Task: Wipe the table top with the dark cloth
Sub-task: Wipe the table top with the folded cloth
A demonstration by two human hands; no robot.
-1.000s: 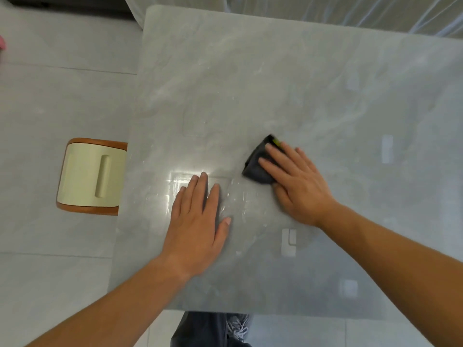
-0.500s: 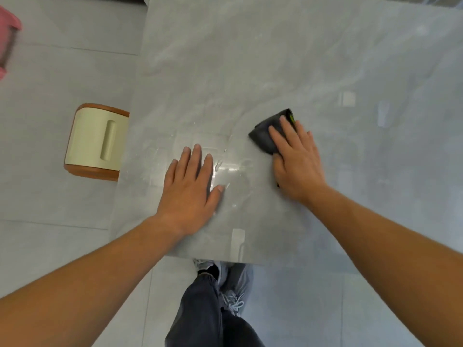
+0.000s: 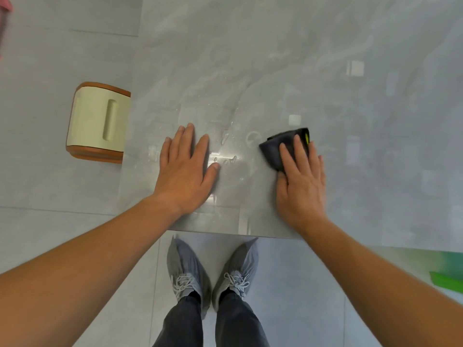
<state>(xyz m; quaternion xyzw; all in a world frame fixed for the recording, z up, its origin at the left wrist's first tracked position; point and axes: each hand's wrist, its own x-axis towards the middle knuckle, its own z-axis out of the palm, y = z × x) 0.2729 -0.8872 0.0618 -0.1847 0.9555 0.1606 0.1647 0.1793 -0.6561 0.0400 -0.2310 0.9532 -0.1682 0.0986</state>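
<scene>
fingers (image 3: 297, 149) of our right hand (image 3: 300, 191) lie straight, pressing the dark cloth (image 3: 273, 152) onto the table top (image 3: 275, 71) near its front edge. our left hand (image 3: 185, 169) rests flat, holding nothing, with droplets (image 3: 225, 151) between them. the cloth looks soft, light and bunched; we judge a flat palm over its middle handles it best.

Cloth (image 3: 280, 149) on table (image 3: 250, 58) — stool (image 3: 97, 123) left.
</scene>
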